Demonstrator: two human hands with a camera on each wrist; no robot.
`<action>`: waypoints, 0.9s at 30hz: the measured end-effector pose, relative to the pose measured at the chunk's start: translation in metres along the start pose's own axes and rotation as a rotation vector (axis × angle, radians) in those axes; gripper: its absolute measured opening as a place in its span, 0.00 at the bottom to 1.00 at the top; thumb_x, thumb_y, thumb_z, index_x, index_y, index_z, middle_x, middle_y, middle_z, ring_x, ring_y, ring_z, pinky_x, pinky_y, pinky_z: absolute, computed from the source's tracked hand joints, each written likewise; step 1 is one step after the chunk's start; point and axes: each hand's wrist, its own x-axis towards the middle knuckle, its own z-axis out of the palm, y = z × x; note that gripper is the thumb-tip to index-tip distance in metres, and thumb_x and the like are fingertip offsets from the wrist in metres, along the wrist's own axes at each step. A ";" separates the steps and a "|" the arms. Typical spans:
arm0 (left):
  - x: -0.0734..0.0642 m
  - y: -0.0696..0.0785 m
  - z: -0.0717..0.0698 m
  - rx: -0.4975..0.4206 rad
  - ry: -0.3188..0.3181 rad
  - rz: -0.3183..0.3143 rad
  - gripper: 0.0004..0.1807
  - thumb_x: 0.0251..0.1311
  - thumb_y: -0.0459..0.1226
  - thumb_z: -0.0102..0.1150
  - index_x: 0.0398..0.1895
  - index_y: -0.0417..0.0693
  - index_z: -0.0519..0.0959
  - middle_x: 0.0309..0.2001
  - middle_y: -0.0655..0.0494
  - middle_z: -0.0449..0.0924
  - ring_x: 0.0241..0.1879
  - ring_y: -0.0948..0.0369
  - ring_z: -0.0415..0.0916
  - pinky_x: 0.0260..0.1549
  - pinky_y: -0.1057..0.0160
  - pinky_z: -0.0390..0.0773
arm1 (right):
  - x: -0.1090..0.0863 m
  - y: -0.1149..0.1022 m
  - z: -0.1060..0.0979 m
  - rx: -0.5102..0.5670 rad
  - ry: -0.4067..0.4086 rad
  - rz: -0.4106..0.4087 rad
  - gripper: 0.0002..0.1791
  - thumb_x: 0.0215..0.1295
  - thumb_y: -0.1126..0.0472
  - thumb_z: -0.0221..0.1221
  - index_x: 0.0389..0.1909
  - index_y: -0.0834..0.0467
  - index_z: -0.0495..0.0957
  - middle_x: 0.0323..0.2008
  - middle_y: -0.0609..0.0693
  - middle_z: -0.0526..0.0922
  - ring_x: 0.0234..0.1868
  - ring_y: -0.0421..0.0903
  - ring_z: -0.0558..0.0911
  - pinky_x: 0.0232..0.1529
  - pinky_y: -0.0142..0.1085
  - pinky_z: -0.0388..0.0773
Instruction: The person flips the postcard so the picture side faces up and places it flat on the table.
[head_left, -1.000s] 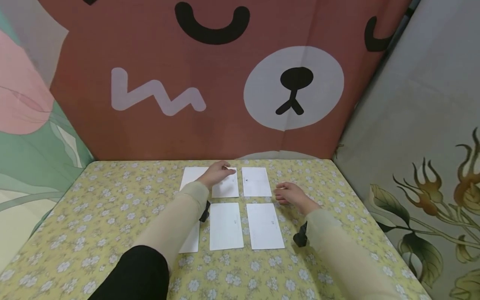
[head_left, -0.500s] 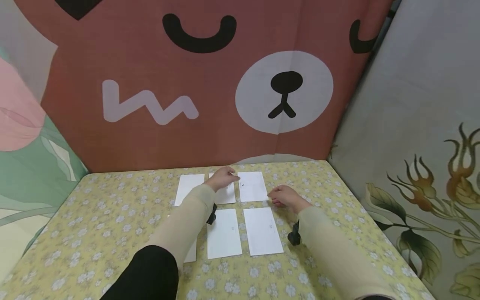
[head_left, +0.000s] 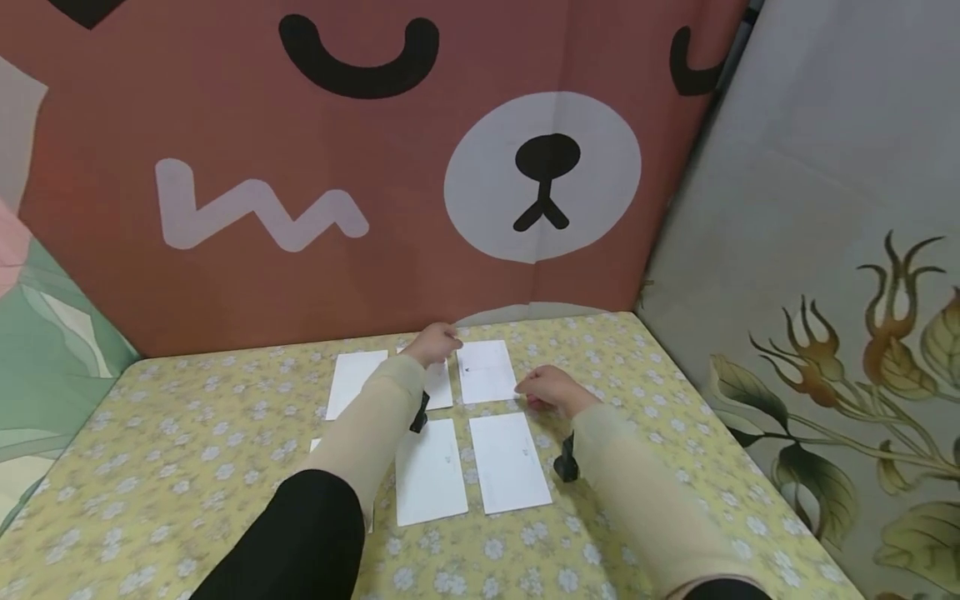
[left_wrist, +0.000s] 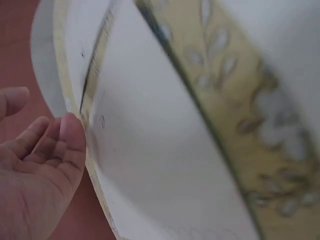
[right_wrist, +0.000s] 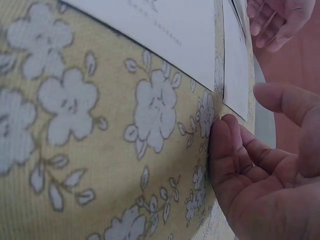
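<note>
White sheets of paper lie flat in two rows of three. My left hand is over the far edge of the far middle sheet, beside the far right sheet. In the left wrist view its fingers are loosely bent at the paper's edge, the thumb apart. My right hand is at the right edge of the far right sheet. Its fingertips rest on the cloth near a sheet's corner, with nothing seen between fingers and thumb. Small print marks several sheets.
The near middle sheet and near right sheet lie closer to me. The far left sheet is partly behind my left sleeve, which hides most of the near left one. A flowered yellow cloth covers the table, with a bear-print curtain behind.
The head view has turned right. My left hand has shifted right across the far middle sheet toward the far right one. My right hand has come closer to the far right sheet's edge.
</note>
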 end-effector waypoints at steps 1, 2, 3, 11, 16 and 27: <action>0.002 0.002 -0.002 0.014 0.000 0.010 0.30 0.77 0.34 0.50 0.77 0.31 0.60 0.74 0.36 0.63 0.68 0.44 0.68 0.64 0.47 0.72 | 0.000 -0.003 -0.001 -0.007 0.008 -0.006 0.07 0.73 0.64 0.61 0.42 0.64 0.76 0.35 0.54 0.76 0.31 0.45 0.76 0.37 0.37 0.79; 0.003 0.003 -0.004 0.040 -0.003 0.024 0.30 0.77 0.33 0.50 0.77 0.31 0.59 0.75 0.36 0.61 0.70 0.43 0.66 0.64 0.47 0.71 | 0.000 -0.005 -0.001 -0.013 0.020 -0.005 0.07 0.72 0.65 0.62 0.42 0.65 0.77 0.37 0.54 0.77 0.32 0.45 0.77 0.38 0.38 0.80; 0.005 0.004 -0.005 0.072 -0.007 0.034 0.30 0.77 0.33 0.50 0.77 0.31 0.59 0.75 0.36 0.61 0.71 0.43 0.64 0.65 0.46 0.70 | 0.000 -0.007 -0.001 -0.023 0.029 -0.006 0.07 0.72 0.65 0.62 0.41 0.66 0.78 0.37 0.54 0.77 0.33 0.45 0.78 0.39 0.39 0.82; 0.014 0.002 0.000 0.195 -0.010 0.062 0.29 0.74 0.32 0.52 0.74 0.29 0.64 0.74 0.35 0.64 0.73 0.41 0.61 0.67 0.45 0.67 | 0.006 -0.010 0.003 -0.296 0.102 0.042 0.09 0.66 0.62 0.67 0.34 0.66 0.86 0.23 0.51 0.83 0.23 0.42 0.80 0.40 0.39 0.79; 0.020 -0.008 0.011 0.259 0.016 0.038 0.22 0.71 0.31 0.58 0.65 0.31 0.74 0.63 0.37 0.74 0.60 0.47 0.74 0.58 0.48 0.75 | 0.006 -0.003 0.010 -0.287 0.123 0.065 0.12 0.62 0.62 0.70 0.24 0.62 0.81 0.20 0.51 0.80 0.20 0.42 0.78 0.36 0.38 0.79; 0.033 -0.008 0.011 0.390 0.022 0.058 0.27 0.59 0.28 0.64 0.17 0.50 0.55 0.20 0.59 0.48 0.20 0.61 0.45 0.24 0.61 0.55 | 0.001 -0.020 0.019 -0.426 0.153 0.030 0.19 0.57 0.53 0.76 0.24 0.61 0.79 0.20 0.52 0.78 0.22 0.46 0.72 0.30 0.39 0.72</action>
